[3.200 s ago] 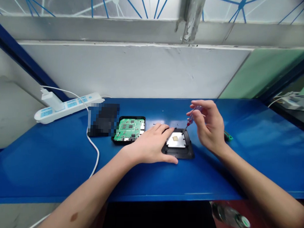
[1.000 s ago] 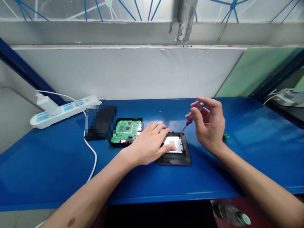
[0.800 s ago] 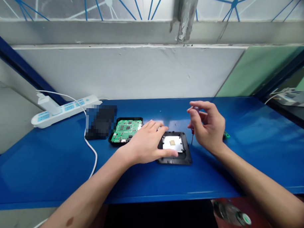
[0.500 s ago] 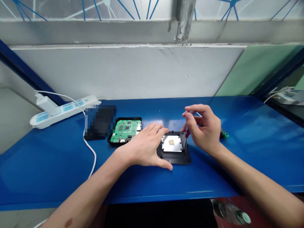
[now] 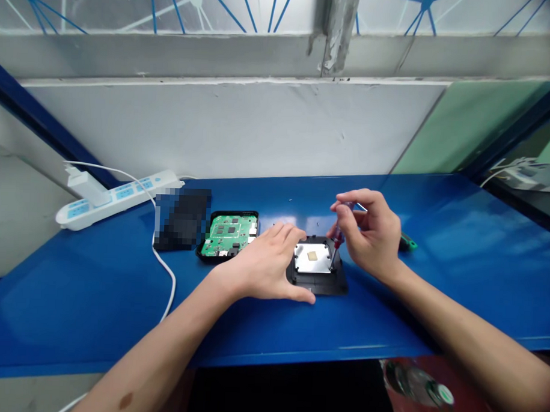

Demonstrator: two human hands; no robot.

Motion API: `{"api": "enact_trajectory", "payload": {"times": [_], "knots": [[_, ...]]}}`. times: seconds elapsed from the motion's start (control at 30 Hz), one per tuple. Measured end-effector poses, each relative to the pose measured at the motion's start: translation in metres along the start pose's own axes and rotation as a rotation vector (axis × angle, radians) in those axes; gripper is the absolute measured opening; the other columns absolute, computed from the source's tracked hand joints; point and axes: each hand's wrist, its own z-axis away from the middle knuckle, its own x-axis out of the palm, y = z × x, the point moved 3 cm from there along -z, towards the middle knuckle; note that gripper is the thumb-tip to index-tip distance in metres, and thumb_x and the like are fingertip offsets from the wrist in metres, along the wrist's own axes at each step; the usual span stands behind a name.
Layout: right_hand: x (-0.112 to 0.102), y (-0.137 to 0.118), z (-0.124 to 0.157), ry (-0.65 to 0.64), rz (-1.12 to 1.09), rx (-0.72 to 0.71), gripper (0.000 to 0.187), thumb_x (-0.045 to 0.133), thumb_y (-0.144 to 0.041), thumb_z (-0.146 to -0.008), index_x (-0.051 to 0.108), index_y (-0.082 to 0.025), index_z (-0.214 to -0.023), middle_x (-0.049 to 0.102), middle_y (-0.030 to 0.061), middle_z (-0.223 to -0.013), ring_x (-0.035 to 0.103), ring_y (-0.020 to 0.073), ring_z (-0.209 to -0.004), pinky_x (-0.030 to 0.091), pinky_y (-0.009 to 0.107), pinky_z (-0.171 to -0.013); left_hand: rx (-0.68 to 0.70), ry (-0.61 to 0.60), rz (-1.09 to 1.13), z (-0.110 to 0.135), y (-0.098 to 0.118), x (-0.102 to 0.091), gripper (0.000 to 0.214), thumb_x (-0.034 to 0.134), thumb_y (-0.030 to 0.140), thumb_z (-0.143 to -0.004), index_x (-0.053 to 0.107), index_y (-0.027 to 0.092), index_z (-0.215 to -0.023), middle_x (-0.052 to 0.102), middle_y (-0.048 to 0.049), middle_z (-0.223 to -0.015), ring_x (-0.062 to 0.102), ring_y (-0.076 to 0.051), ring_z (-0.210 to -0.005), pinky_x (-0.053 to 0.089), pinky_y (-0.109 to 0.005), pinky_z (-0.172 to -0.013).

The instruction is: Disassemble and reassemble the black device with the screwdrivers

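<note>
right grip (image 5: 368, 238) in head view pinching screwdriver (image 5: 337, 237) between thumb and fingers; shaft near upright, slanting down-left, tip at right edge of silver plate (image 5: 305, 264). plate lies in black cover (image 5: 321, 284), flat on counter (image 5: 261, 333) between hands, left of and below right grip. left hand (image 5: 268, 263) spread, bracketing cover's left side, nearer it; right reaches only through screwdriver.

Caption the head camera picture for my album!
Right hand holds a screwdriver to a black cover, left hand at its edge.
</note>
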Motion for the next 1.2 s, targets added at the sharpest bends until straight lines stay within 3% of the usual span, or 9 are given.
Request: {"api": "enact_trajectory", "payload": {"times": [0.47, 0.63, 0.77, 1.2], "knots": [[-0.001, 0.002, 0.001, -0.024, -0.028, -0.067, 0.016, 0.06, -0.017, -0.095, 0.062, -0.024, -0.11, 0.062, -0.0013, -0.09, 0.065, 0.0071, -0.052, 0.054, 0.022, -0.042, 0.017, -0.001, -0.041, -0.001, 0.0, 0.0, 0.087, 0.071, 0.082, -0.068, 0.052, 0.014, -0.119, 0.057, -0.0124, -0.116, 0.054, -0.033, -0.111, 0.045, -0.046, -0.102], [-0.006, -0.005, -0.004, -0.012, 0.028, -0.222, 0.019, 0.073, -0.018, -0.087, 0.064, -0.023, -0.103, 0.064, 0.0008, -0.088, 0.065, 0.0131, -0.072, 0.055, 0.029, -0.056, 0.003, -0.008, -0.038, -0.001, 0.001, 0.0, 0.086, 0.071, 0.082, -0.067, 0.051, 0.015, -0.118, 0.057, -0.0119, -0.116, 0.054, -0.033, -0.11, 0.046, -0.046, -0.1], [-0.009, -0.013, -0.007, 0.041, 0.078, -0.297, 0.018, 0.078, -0.017, -0.083, 0.065, -0.022, -0.094, 0.061, -0.0003, -0.083, 0.058, 0.0115, -0.07, 0.048, 0.028, -0.056, 0.0, -0.014, -0.034, -0.001, 0.002, -0.001, 0.086, 0.071, 0.082, -0.068, 0.051, 0.015, -0.118, 0.057, -0.0117, -0.115, 0.054, -0.032, -0.11, 0.046, -0.046, -0.101], [-0.009, -0.012, -0.007, 0.093, 0.135, -0.263, 0.02, 0.08, -0.017, -0.081, 0.062, -0.021, -0.089, 0.057, -0.0039, -0.075, 0.053, 0.0088, -0.061, 0.045, 0.028, -0.057, -0.002, -0.024, -0.032, -0.001, 0.0, 0.0, 0.083, 0.069, 0.083, -0.069, 0.052, 0.016, -0.116, 0.056, -0.0109, -0.114, 0.053, -0.032, -0.108, 0.045, -0.045, -0.099]]}}
